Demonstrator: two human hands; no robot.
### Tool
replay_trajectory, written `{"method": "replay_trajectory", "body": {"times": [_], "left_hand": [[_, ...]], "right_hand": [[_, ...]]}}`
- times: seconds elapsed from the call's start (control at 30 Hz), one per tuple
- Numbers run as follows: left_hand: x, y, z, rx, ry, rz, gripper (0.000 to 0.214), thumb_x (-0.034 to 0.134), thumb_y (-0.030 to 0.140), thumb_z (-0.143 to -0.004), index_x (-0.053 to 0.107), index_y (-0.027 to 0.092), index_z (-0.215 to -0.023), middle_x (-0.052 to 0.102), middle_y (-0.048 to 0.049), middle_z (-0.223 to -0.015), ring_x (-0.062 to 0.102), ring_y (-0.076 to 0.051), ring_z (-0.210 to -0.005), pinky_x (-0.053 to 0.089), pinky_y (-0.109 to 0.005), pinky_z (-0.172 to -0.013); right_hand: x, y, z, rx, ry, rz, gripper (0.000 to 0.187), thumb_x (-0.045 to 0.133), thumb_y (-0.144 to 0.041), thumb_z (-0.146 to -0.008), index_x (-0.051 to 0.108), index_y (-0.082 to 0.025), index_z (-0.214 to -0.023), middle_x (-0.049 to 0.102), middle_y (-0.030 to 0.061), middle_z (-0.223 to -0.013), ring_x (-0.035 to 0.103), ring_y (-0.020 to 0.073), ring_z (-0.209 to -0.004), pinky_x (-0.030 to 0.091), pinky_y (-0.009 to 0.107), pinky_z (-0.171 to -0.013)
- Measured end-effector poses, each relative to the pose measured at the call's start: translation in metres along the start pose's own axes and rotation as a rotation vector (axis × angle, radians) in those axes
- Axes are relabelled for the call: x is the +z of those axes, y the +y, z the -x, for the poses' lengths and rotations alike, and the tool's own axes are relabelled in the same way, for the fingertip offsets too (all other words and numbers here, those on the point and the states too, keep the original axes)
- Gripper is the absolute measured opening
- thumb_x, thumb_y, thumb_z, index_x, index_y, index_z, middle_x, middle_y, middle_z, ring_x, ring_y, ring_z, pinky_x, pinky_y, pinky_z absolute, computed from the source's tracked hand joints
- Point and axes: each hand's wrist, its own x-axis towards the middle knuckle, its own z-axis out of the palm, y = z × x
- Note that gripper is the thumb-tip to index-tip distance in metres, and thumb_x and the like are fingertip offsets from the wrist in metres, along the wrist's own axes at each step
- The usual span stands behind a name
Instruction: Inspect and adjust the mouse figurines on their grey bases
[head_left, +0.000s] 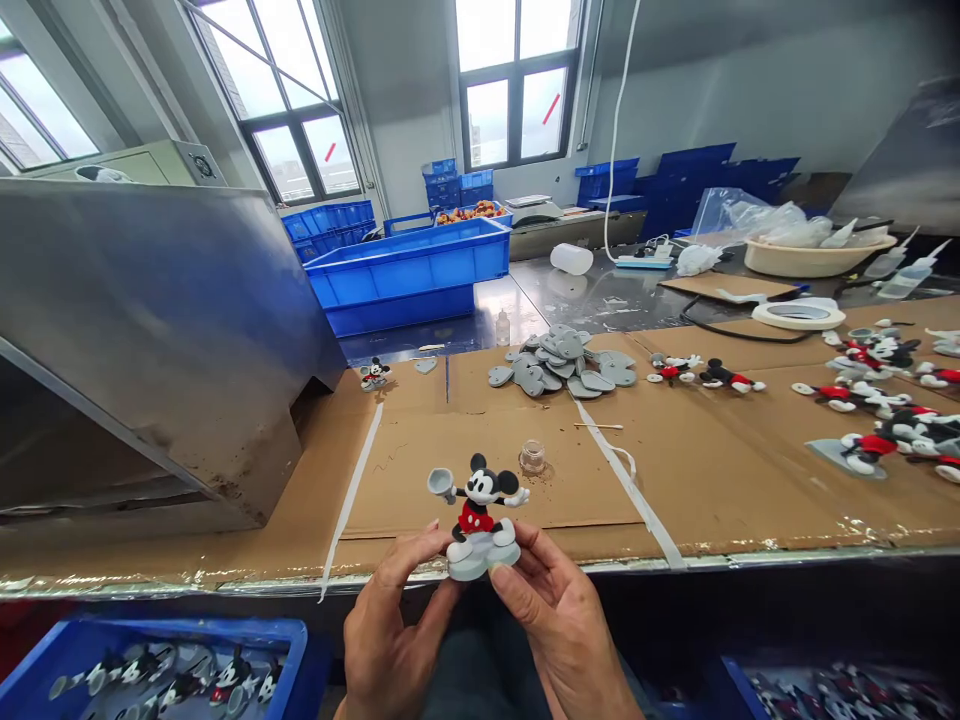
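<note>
A Mickey Mouse figurine [477, 515] with red shorts and a grey horn in one raised arm is held upright just over the table's front edge. Its feet rest on a light grey base. My left hand [401, 610] grips the base from the left, between thumb and fingers. From the right, my right hand [559, 610] pinches the same base, thumb in front. Beyond the figurine, a small clear glass jar [532, 457] stands on the cardboard. Farther back lies a heap of flat grey bases [559, 360].
Figurines [874, 440] lie on the right of the cardboard; one more figurine [375, 374] stands back left. A metal machine housing [150, 350] blocks the left. Below the edge are a blue bin [289, 640] with figurines and another bin [739, 690]. A cotton swab [600, 427] lies mid-table.
</note>
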Motion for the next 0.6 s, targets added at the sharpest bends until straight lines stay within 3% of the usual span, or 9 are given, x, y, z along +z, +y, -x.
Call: {"method": "replay_trajectory", "body": {"times": [0.2, 0.4, 0.53, 0.6], "left_hand": [[0.007, 0.003, 0.001, -0.192, -0.029, 0.14, 0.029, 0.069, 0.026, -0.087, 0.065, 0.031, -0.115, 0.074, 0.0005, -0.109, 0.07, -0.015, -0.1, 0.055, -0.021, -0.092], [0.014, 0.007, 0.001, -0.468, 0.1, 0.347, 0.028, 0.08, 0.036, -0.076, 0.072, 0.028, -0.102, 0.076, 0.0002, -0.099, 0.072, -0.015, -0.092, 0.056, -0.016, -0.085], [0.013, 0.005, 0.003, -0.478, 0.018, 0.391, 0.024, 0.081, 0.03, -0.075, 0.073, 0.026, -0.098, 0.077, -0.0034, -0.096, 0.074, -0.02, -0.087, 0.059, -0.02, -0.08], [0.015, 0.006, 0.004, -0.498, 0.064, 0.374, 0.026, 0.08, 0.035, -0.075, 0.073, 0.026, -0.098, 0.077, -0.0034, -0.095, 0.074, -0.019, -0.085, 0.058, -0.018, -0.079]], "right_hand": [[-0.006, 0.001, -0.001, -0.091, 0.003, 0.038, 0.049, 0.088, -0.039, -0.065, 0.066, -0.019, -0.103, 0.073, 0.0106, -0.108, 0.069, 0.0268, -0.104, 0.051, 0.038, -0.098], [-0.007, -0.006, -0.004, -0.117, -0.059, 0.104, 0.046, 0.085, -0.042, -0.069, 0.065, -0.018, -0.103, 0.072, 0.0112, -0.11, 0.068, 0.0267, -0.106, 0.049, 0.037, -0.1], [-0.007, -0.014, -0.004, -0.064, -0.069, 0.097, 0.048, 0.086, -0.043, -0.068, 0.065, -0.016, -0.102, 0.073, 0.0113, -0.107, 0.069, 0.0268, -0.103, 0.05, 0.037, -0.098], [-0.008, -0.016, -0.003, -0.054, -0.077, 0.076, 0.049, 0.086, -0.043, -0.067, 0.064, -0.016, -0.102, 0.073, 0.0119, -0.108, 0.069, 0.0272, -0.103, 0.05, 0.038, -0.098]]}}
